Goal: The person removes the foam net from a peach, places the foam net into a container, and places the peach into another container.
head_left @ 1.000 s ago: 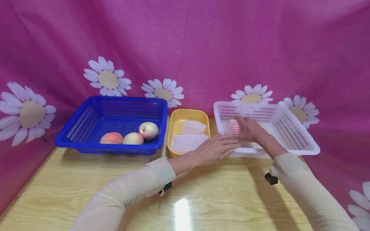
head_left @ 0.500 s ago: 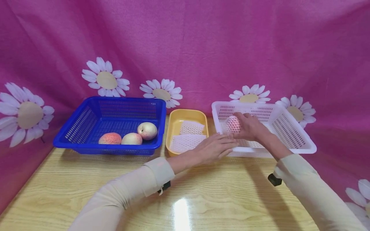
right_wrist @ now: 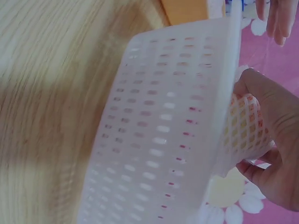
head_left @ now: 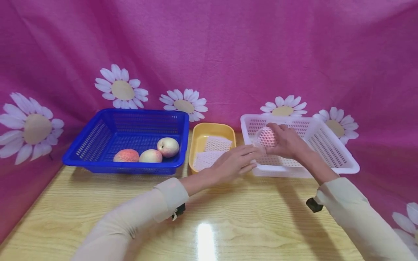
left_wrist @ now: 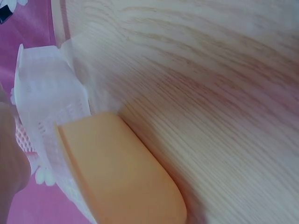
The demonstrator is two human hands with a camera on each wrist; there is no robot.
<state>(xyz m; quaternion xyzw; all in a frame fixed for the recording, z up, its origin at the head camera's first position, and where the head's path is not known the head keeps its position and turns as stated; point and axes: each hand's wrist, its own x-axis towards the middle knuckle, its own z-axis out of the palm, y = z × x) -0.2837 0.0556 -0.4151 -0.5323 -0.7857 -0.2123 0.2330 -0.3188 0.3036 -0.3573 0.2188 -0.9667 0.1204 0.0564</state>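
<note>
A peach in a white foam net [head_left: 267, 137] is held in my right hand [head_left: 289, 142], above the left part of the white basket [head_left: 294, 172]. In the right wrist view, thumb and fingers curl round the netted peach [right_wrist: 244, 123], just past the basket rim. My left hand [head_left: 232, 162] hovers by that basket's near left corner, over the edge of the yellow tray [head_left: 213, 127]. Its fingers [right_wrist: 282, 21] are extended and apart from the peach in the right wrist view. Two flat foam nets [head_left: 218, 144] lie in the tray, the nearer one partly hidden by the left hand.
To the left stands a blue basket [head_left: 121, 166] with three bare peaches [head_left: 168, 147] in its near right part. All the containers stand in a row on the wooden table [head_left: 248, 217], against a pink flowered cloth [head_left: 222, 65].
My left hand has drawn back a little to the left, away from the right hand. The right hand has lifted slightly and turned, showing more of the netted peach.
</note>
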